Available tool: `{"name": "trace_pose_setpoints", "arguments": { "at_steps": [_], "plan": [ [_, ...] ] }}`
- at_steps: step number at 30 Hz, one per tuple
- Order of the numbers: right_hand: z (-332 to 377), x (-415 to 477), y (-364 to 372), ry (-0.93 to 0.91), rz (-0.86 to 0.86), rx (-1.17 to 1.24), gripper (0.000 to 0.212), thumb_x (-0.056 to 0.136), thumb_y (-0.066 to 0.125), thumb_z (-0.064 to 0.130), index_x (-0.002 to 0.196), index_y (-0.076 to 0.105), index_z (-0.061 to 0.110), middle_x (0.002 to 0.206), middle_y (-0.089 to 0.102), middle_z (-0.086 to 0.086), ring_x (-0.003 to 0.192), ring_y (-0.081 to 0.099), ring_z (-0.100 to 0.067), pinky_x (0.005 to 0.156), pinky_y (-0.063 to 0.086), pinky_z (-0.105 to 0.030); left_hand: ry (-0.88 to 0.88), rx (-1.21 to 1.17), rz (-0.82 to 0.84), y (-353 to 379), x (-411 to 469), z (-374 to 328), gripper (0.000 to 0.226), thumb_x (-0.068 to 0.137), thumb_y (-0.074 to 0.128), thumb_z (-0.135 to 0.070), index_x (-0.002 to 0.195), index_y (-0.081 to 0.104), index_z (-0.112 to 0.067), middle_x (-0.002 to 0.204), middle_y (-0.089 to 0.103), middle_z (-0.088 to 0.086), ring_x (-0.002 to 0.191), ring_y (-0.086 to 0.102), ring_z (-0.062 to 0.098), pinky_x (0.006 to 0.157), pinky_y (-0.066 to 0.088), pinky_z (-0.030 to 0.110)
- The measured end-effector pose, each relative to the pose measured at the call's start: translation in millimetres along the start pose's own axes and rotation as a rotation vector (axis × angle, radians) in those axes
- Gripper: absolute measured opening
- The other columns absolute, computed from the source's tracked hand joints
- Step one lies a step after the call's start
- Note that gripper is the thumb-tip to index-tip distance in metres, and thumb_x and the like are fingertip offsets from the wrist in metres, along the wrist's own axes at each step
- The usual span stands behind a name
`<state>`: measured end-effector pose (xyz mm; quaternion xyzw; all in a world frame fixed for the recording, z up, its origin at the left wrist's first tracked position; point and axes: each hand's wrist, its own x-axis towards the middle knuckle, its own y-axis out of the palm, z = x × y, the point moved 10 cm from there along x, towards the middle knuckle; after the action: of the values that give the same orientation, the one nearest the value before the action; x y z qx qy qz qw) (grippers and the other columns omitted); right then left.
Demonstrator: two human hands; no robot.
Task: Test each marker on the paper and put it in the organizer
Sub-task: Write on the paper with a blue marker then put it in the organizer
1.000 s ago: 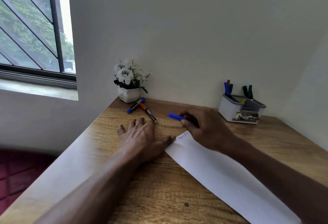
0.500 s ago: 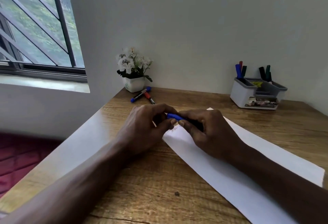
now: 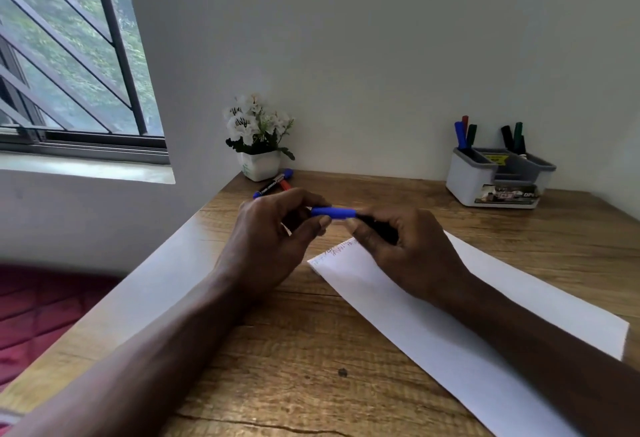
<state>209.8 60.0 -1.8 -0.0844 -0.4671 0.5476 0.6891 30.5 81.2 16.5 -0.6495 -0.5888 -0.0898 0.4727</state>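
– At centre frame, just above the far end of the paper, we hold a blue marker level between both hands.
– How do our fingers sit?
– Our left hand pinches the marker's blue end, and our right hand curls round its dark body. We cannot tell whether the cap is going on or coming off.
– What do we count as done?
– Several markers stand in the organizer at the right of the frame, against the wall. Faint scribbles mark the paper's far end, just below our hands. We judge most of the job is behind us.
– And what is left?
– This marker has to reach the organizer. Two loose markers lie on the table beside the flower pot, upper middle of the frame. We reckon those need testing and storing too.
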Motion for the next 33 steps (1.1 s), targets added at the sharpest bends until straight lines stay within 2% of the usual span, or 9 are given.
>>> {"name": "trace_pose_setpoints", "arguments": {
  "at_steps": [3,6,9,14,20,23,27,30,33],
  "plan": [
    [-10,3,-9,0.070,-0.044,0.131,0.041,0.102,0.055,0.016,0.141,0.060,0.030,0.083,0.061,0.028,0.078,0.060,0.013,0.074,0.043,-0.006,-0.100,0.082,-0.071,-8,2,17,0.012,0.088,0.076,-0.039,0.097,0.078,-0.032,0.075,0.072,-0.015,0.071,0.068,0.006,0.064,0.055,0.033],
    [-14,4,-15,0.106,-0.078,0.256,0.053,0.102,0.052,0.005,0.143,0.053,0.039,0.091,0.070,0.003,0.064,0.064,-0.004,0.064,0.055,-0.024,-0.215,0.216,0.012,-4,2,32,0.018,0.088,0.073,-0.049,0.098,0.078,-0.036,0.077,0.069,-0.019,0.077,0.065,0.002,0.067,0.053,0.032],
    [-11,2,-23,0.110,-0.136,0.317,0.061,0.101,0.054,0.002,0.142,0.046,0.047,0.097,0.070,-0.007,0.054,0.067,-0.018,0.053,0.052,-0.022,-0.287,0.309,0.145,6,1,38,0.023,0.090,0.069,-0.054,0.104,0.077,-0.037,0.081,0.062,-0.023,0.084,0.061,0.002,0.069,0.047,0.029],
    [-10,1,-24,0.124,-0.143,0.230,0.058,0.104,0.054,0.012,0.147,0.042,0.049,0.105,0.069,-0.002,0.061,0.069,-0.012,0.062,0.058,-0.019,-0.342,0.410,0.232,14,1,49,0.030,0.089,0.066,-0.060,0.109,0.075,-0.039,0.105,0.067,-0.014,0.102,0.061,0.012,0.094,0.050,0.045],
    [-20,3,-23,0.197,-0.112,0.297,0.026,0.106,0.050,0.012,0.121,0.065,0.026,0.095,0.072,-0.006,0.066,0.073,-0.018,0.056,0.054,-0.023,-0.381,0.485,0.269,16,-1,54,0.029,0.087,0.066,-0.064,0.105,0.071,-0.041,0.116,0.066,-0.009,0.115,0.056,0.016,0.098,0.044,0.045],
    [-36,1,-13,0.391,-0.074,0.691,0.034,0.107,0.035,0.005,0.118,0.067,0.013,0.096,0.075,-0.018,0.075,0.074,-0.023,0.064,0.058,-0.030,-0.424,0.492,0.288,16,-2,56,0.044,0.085,0.059,-0.073,0.111,0.070,-0.040,0.125,0.062,-0.005,0.124,0.052,0.020,0.104,0.039,0.048],
    [-41,0,-8,0.490,-0.070,1.110,0.036,0.096,0.034,0.001,0.113,0.065,0.009,0.085,0.077,-0.008,0.080,0.072,-0.020,0.064,0.056,-0.026,-0.484,0.495,0.350,19,-9,61,0.076,0.077,0.044,-0.090,0.131,0.058,-0.039,0.149,0.045,0.002,0.141,0.039,0.023,0.112,0.026,0.052],
    [-51,1,-23,0.494,-0.177,1.053,0.015,0.100,0.052,0.015,0.090,0.062,0.019,0.070,0.068,-0.001,0.068,0.065,-0.017,0.055,0.052,-0.025,-0.504,0.501,0.397,22,-12,65,0.094,0.072,0.037,-0.097,0.142,0.048,-0.036,0.158,0.037,0.004,0.145,0.034,0.025,0.116,0.020,0.055],
    [-67,0,-38,0.509,-0.249,0.939,0.035,0.101,0.052,0.042,0.076,0.057,0.019,0.058,0.054,0.000,0.056,0.054,-0.015,0.054,0.045,-0.027,-0.513,0.495,0.445,26,-13,68,0.101,0.068,0.038,-0.099,0.146,0.043,-0.035,0.161,0.033,0.005,0.147,0.033,0.027,0.120,0.014,0.058]
  ]
}}
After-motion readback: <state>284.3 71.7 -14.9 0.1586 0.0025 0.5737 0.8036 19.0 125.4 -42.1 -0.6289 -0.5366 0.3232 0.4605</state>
